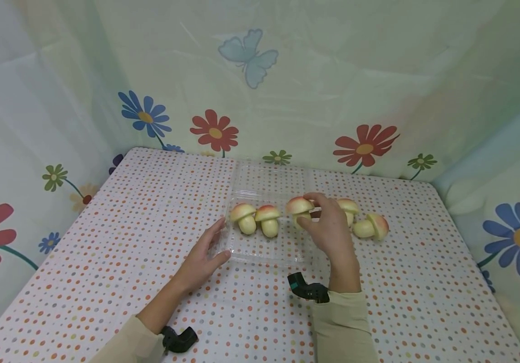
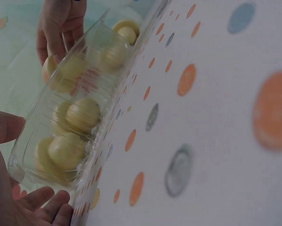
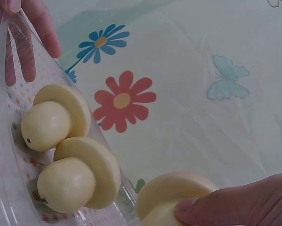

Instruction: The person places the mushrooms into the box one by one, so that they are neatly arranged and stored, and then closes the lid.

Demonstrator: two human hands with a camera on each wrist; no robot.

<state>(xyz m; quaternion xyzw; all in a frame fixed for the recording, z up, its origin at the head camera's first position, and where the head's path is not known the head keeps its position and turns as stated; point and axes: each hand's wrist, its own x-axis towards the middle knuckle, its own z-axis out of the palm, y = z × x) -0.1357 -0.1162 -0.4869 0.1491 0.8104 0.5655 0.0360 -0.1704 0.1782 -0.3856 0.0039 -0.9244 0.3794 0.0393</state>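
A clear plastic box (image 1: pixel 264 254) with its lid (image 1: pixel 271 179) folded back lies on the table. Two toy mushrooms (image 1: pixel 243 219) (image 1: pixel 268 222), with cream stems and reddish caps, sit side by side in its left part. My right hand (image 1: pixel 330 229) pinches a third mushroom (image 1: pixel 299 205) between thumb and fingers at the box's right part. At the box's left side my left hand (image 1: pixel 203 259) rests against the wall, its fingers fairly straight and the thumb by the near corner. Through the plastic, the left wrist view shows the pair of mushrooms (image 2: pixel 68 150).
Right of the box, two more mushrooms lie on the dotted tablecloth (image 1: pixel 423 282): one (image 1: pixel 349 207) partly behind my right hand, another (image 1: pixel 372 227) on its side. A flowered curtain (image 1: pixel 287 75) hangs behind the table. Black wrist mounts (image 1: pixel 307 288) sit on both sleeves.
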